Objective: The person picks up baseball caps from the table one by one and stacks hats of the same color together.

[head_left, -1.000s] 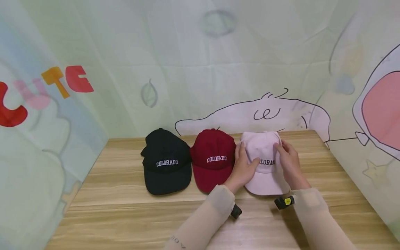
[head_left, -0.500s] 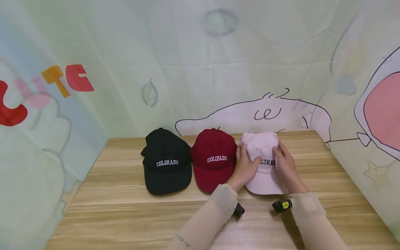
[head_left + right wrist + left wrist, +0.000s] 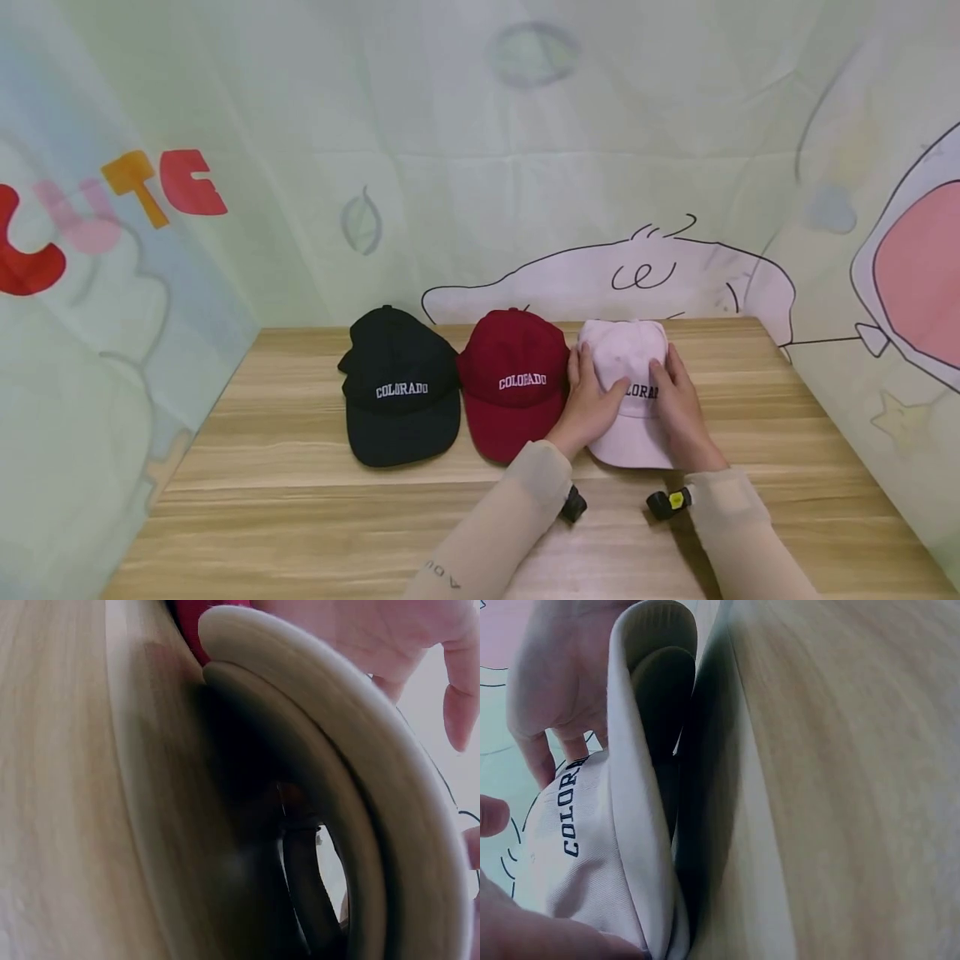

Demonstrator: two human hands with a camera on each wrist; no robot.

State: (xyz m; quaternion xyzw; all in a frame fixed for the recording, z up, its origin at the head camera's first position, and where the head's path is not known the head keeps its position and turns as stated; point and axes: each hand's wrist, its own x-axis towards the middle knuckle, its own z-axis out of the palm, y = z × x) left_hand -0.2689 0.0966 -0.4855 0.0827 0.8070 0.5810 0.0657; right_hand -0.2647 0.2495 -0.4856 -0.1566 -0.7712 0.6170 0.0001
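A pale pink baseball cap (image 3: 624, 346) with dark lettering lies at the right end of a row, its brim toward me. My left hand (image 3: 591, 410) holds its left side, the thumb over the front panel. On the opposite side my right hand (image 3: 681, 412) holds the cap, covering the end of the lettering. In the left wrist view the cap (image 3: 592, 832) and its curved brim stand off the wood. Against the left hand sits a dark red cap (image 3: 513, 358) reading COLORADO. Farther left lies a black cap (image 3: 401, 358) with the same word.
The wooden table (image 3: 300, 533) carries all three caps in a row near its back edge. Printed fabric (image 3: 450, 108) hangs behind and along both sides. A dark wrist camera (image 3: 667, 503) sits below the right hand.
My right hand has slid slightly left and toward me along the pink cap's side. The left hand has shifted slightly to the right. The red and black caps look still.
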